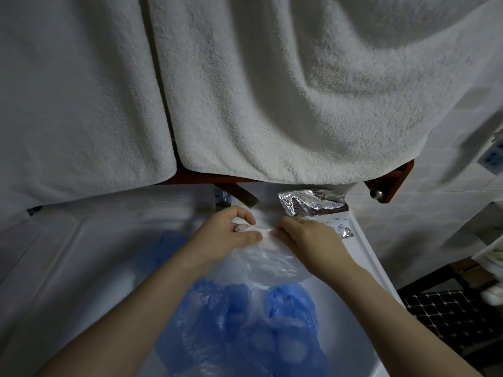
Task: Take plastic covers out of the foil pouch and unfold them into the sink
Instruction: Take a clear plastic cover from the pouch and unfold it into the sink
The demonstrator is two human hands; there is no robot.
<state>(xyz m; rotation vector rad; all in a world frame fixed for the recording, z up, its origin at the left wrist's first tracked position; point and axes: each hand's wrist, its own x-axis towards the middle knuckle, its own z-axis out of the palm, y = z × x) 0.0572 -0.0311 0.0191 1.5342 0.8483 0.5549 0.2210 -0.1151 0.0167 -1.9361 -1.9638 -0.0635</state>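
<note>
Two white towels [272,91] hang across the top, draped over a dark wooden rail above the sink [68,268]. In the sink basin lie crumpled blue covers [245,322], spread from its middle toward the near edge, with another blue patch showing further left behind the left forearm. A chrome tap [223,198] stands at the sink's far edge. The left hand [231,235] has its thumb and fingers curled, pinching the top edge of a clear cover [269,262], which hangs over the basin above the blue ones. Just beside it, the right hand [307,235] pinches the same edge, fingertips close to those of the left. The foil pouch [313,204] lies on the sink's far right corner, torn open, behind the right hand. A small foil scrap [347,233] rests on the right rim near it.
</note>
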